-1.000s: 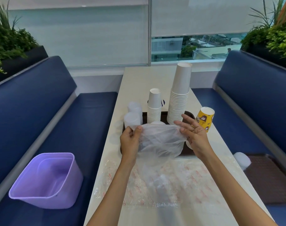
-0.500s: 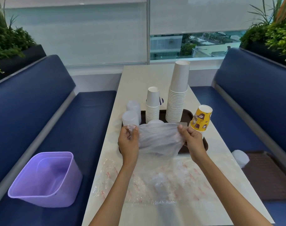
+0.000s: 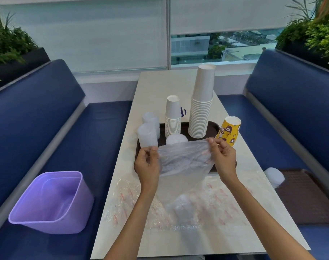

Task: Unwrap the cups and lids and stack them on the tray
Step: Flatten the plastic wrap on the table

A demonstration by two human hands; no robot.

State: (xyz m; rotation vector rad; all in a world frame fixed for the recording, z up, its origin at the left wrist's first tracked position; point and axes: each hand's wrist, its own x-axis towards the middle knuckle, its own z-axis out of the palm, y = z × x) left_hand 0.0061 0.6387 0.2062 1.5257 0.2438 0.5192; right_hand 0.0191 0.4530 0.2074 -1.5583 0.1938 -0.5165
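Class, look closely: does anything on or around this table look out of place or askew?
The yellow cup leans tilted at the tray's right edge, unlike the upright white cup stacks. A whitish bundle lies apart on the right bench.

No legible text anywhere. Red print on the plastic wrap is too blurred to read. The yellow cup carries only pictures.
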